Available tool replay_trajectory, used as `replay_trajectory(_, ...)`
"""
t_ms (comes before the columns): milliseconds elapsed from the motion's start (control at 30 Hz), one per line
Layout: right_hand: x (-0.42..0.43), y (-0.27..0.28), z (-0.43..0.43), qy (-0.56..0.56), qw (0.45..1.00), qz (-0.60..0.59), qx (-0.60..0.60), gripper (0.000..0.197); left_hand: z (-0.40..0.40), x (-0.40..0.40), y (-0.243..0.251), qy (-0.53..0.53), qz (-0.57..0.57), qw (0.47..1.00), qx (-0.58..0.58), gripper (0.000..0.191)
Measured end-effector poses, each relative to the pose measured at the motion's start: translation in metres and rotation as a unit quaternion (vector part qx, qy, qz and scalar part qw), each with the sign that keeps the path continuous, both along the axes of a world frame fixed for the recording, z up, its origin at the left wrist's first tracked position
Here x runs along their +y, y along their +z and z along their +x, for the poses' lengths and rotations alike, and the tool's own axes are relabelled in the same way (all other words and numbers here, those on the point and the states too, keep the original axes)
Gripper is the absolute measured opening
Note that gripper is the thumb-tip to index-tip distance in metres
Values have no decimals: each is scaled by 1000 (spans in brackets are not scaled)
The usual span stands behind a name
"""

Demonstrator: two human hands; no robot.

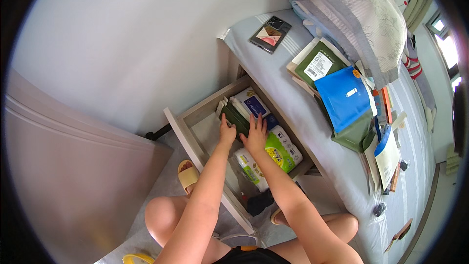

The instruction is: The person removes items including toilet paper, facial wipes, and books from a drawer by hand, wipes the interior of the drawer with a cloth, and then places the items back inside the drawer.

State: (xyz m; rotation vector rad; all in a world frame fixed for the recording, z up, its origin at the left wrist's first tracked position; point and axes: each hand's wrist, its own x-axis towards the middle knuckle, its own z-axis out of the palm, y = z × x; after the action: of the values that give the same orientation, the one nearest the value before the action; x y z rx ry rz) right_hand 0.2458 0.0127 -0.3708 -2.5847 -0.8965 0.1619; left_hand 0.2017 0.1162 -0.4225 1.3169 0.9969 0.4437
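Note:
A drawer (199,147) under the bed stands pulled out before me. My left hand (228,132) touches the near face of dark green pouches (234,116) inside it, index finger extended. My right hand (255,136) lies at the other end of those pouches, fingers spread. Whether the left fingers grip a pouch is hidden. White packets stand behind the green ones, beside a white wipes pack with a dark blue label (254,105). Below my right hand sits a green-and-white plastic-wrapped pack (282,148), with a similar white-and-green pack (253,167) partly under my forearm.
On the bed (256,69) lie a smartphone (271,35), a blue pouch (344,97), a green labelled pouch (320,62) and several opened packets. A pillow (351,18) rests behind them. A black item (260,203) sits at the drawer's near end. A pinkish panel (80,168) stands left.

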Motion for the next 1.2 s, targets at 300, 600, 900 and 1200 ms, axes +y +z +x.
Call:
replay_trajectory(300, -34, 52, -19, 82, 967, 237, -52, 55, -7, -7, 36, 98, 309, 946, -23, 27)
replay_trajectory(600, -106, 191, -2, 119, 905, 402, -71, 27, 34, -93, 204, 3, 192, 929, -316, 16)
replay_trajectory(900, -164, 222, 39, -178, 825, 533, -56, 37, 101, -118, 297, -20, 655, 741, -144, 59)
replay_trajectory(1200, -203, 239, 75, -201, 727, 592, 283, 49, 123, -131, 333, -343, 524, 766, 144, 102)
